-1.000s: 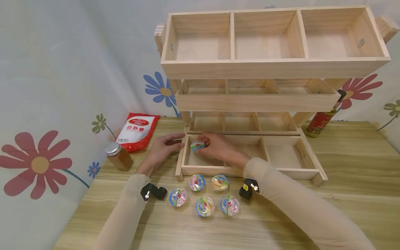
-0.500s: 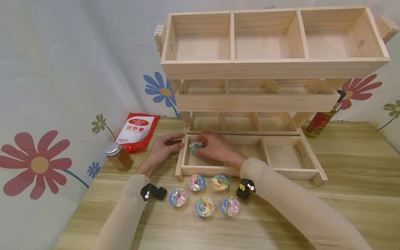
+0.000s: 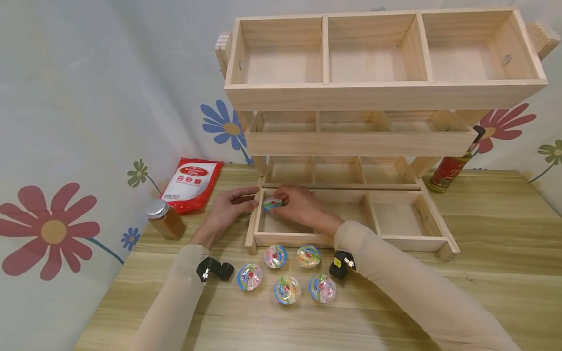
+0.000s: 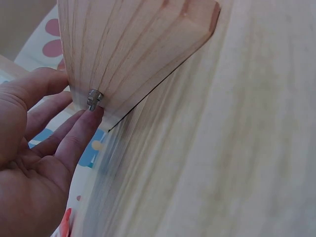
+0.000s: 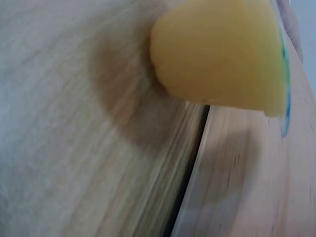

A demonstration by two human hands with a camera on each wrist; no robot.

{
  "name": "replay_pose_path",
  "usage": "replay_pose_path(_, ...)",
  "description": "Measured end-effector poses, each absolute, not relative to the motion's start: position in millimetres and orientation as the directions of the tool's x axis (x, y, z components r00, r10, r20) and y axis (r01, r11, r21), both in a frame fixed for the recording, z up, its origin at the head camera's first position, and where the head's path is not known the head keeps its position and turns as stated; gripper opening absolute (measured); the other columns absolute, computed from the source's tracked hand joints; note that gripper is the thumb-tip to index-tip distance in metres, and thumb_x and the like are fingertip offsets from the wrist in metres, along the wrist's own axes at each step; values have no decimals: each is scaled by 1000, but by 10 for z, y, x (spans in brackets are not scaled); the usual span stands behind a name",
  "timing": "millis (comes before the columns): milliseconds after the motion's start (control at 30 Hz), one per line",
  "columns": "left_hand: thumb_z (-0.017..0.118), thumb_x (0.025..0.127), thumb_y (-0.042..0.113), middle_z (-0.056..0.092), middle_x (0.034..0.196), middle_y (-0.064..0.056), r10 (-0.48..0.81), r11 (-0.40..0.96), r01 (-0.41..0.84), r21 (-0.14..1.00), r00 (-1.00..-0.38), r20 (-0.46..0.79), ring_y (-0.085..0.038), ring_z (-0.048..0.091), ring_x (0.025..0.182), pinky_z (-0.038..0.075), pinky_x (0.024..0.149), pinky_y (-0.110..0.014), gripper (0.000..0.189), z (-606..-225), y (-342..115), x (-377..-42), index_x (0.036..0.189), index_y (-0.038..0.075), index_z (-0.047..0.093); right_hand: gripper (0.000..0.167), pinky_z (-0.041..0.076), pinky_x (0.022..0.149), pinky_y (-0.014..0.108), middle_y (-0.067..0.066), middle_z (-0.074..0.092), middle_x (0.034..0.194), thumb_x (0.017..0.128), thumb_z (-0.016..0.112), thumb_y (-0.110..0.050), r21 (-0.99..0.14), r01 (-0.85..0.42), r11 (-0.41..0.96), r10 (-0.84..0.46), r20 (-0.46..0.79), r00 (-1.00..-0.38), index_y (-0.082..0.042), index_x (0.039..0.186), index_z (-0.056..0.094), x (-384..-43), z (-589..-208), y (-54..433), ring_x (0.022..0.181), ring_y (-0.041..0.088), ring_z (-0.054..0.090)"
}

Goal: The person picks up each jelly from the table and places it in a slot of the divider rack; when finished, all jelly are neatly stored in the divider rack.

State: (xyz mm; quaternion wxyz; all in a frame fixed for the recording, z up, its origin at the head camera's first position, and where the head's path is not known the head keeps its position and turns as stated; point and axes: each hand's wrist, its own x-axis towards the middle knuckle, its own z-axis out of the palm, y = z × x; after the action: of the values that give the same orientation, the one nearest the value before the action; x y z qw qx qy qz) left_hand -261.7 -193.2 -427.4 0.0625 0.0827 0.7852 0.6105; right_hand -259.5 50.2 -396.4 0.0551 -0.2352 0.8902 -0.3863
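Observation:
My right hand (image 3: 299,207) pinches a jelly cup (image 3: 272,203) in the left compartment of the rack's lowest wooden tray (image 3: 281,240). Up close in the right wrist view, the jelly cup (image 5: 217,54) has a yellow body and lies tipped, its printed lid towards the right. Beside the tray's left end, my left hand (image 3: 229,207) has its fingers loosely extended. In the left wrist view, fingertips of the left hand (image 4: 44,153) touch the wooden side panel near a metal bolt (image 4: 94,98). Several jelly cups (image 3: 287,290) with colourful lids lie on the table in front.
The tiered wooden rack (image 3: 382,97) rises above the hands, each tier divided into three compartments. At the left stand a bag of white sugar (image 3: 190,185) and an amber jar (image 3: 169,222) with a silver lid. Behind the rack's right side is a bottle (image 3: 449,171) with a red label.
My right hand has shifted slightly left with the jelly cup, closer to the tray's left wall. The left hand stays in place.

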Motion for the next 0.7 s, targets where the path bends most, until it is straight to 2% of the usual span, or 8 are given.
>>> replay_pose_path(300, 78, 99, 15, 65, 142, -19, 210, 231, 54, 971, -978, 5, -33, 62, 131, 56, 101, -31, 48, -4254, -1928, -2595, 143, 3, 66, 44, 57, 98, 36, 15, 72, 128, 98, 79, -25, -715, -376, 589, -478, 66, -876, 0, 132, 67, -2599, -3957, 526, 112, 25, 70)
replay_pose_path(433, 77, 99, 15, 65, 143, -18, 211, 232, 48, 972, -978, -2, -33, 62, 132, 55, 103, -34, 48, -4243, -1918, -2582, 144, 3, 65, 44, 56, 100, 38, 15, 71, 130, 99, 78, -27, -729, -361, 582, -484, 46, -874, -1, 132, 68, -2577, -3930, 574, 115, 26, 69)
replay_pose_path(700, 78, 98, 15, 66, 142, -19, 204, 251, 60, 966, -979, 8, -33, 63, 131, 55, 105, -37, 48, -4235, -1923, -2585, 143, 3, 66, 44, 55, 103, 41, 18, 72, 127, 98, 79, -19, -793, -333, 509, -469, 69, -881, 4, 133, 66, -2497, -3833, 755, 116, 31, 69)
